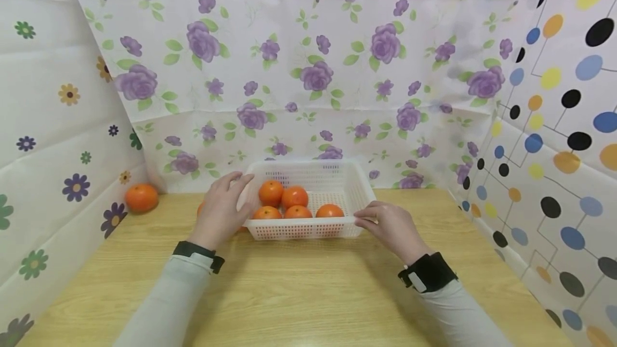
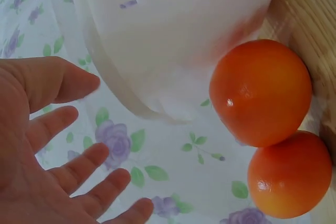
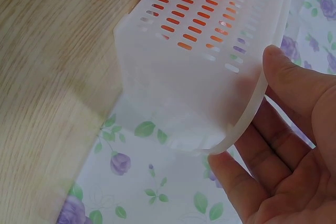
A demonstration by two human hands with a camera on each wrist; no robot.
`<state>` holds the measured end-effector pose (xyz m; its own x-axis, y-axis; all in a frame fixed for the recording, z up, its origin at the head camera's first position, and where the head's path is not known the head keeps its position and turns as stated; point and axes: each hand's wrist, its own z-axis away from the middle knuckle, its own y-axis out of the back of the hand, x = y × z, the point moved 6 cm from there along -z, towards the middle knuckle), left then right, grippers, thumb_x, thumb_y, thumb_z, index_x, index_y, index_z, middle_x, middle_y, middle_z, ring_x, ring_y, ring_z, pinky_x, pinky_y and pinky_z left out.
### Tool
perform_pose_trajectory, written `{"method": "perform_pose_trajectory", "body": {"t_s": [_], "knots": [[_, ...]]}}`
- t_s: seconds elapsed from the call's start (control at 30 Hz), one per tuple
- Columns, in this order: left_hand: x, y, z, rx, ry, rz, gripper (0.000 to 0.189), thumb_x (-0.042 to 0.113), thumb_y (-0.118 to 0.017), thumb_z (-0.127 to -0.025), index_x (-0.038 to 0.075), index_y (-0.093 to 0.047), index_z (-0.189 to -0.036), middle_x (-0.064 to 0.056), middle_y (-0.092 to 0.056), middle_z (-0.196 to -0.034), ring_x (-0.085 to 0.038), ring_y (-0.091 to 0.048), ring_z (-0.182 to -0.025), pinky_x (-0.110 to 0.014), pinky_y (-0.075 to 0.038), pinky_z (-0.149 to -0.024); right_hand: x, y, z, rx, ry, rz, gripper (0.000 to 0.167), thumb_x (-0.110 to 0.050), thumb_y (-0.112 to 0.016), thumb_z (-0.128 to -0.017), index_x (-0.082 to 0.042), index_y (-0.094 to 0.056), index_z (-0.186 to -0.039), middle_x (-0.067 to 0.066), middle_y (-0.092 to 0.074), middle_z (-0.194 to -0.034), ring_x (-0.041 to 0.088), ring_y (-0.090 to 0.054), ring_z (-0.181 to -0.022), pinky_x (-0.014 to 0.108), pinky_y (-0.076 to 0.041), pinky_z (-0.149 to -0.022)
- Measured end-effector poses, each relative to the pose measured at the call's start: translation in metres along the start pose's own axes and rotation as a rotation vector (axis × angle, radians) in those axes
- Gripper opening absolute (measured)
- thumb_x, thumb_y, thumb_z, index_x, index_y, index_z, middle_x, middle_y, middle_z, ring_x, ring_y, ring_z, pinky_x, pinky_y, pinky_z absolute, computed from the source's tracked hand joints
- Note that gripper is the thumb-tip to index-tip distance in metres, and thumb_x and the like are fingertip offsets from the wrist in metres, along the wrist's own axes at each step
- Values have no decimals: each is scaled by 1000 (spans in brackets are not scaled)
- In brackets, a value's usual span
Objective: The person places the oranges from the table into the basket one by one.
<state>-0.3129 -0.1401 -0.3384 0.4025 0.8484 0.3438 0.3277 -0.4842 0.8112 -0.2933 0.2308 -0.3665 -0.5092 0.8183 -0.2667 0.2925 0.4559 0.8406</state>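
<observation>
A white perforated plastic basket [image 1: 303, 229] stands on the wooden table, with several oranges [image 1: 271, 193] inside it. My right hand [image 1: 390, 226] holds the rim at the near right corner, thumb on one side and fingers on the other, as the right wrist view shows. By the basket's left side is my left hand [image 1: 222, 210], fingers spread and holding nothing; in the left wrist view the thumb [image 2: 79, 82] is close to the rim. Two oranges [image 2: 261, 93] lie outside the basket beside that hand, mostly hidden behind it in the head view.
Another orange [image 1: 142, 197] lies at the table's far left edge, against the flower-print sheet. A purple-rose sheet [image 1: 315, 76] hangs right behind the basket. On the right hangs a dotted sheet [image 1: 549, 175], and the wooden table [image 1: 308, 293] extends in front.
</observation>
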Motion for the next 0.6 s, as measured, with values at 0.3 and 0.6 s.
{"method": "perform_pose_trajectory", "body": {"t_s": [0.3,0.6], "knots": [[-18,3,0,-21,60,-11,72,3,-74,-92,5,-52,-161,-35,-42,-163,-61,-39,-147,-76,-30,-121,-1,2,0,-3,2,-6,17,-23,-86,-98,-13,-89,-111,0,-80,-103,12,-70,-79,36,-59,-69],[-29,9,1,-22,71,-8,62,12,-72,-103,8,-52,-161,-36,-43,-161,-62,-41,-145,-78,-32,-119,-2,1,0,-4,-7,-4,17,-22,-87,-97,-12,-89,-111,1,-80,-103,13,-70,-80,37,-59,-70]]}}
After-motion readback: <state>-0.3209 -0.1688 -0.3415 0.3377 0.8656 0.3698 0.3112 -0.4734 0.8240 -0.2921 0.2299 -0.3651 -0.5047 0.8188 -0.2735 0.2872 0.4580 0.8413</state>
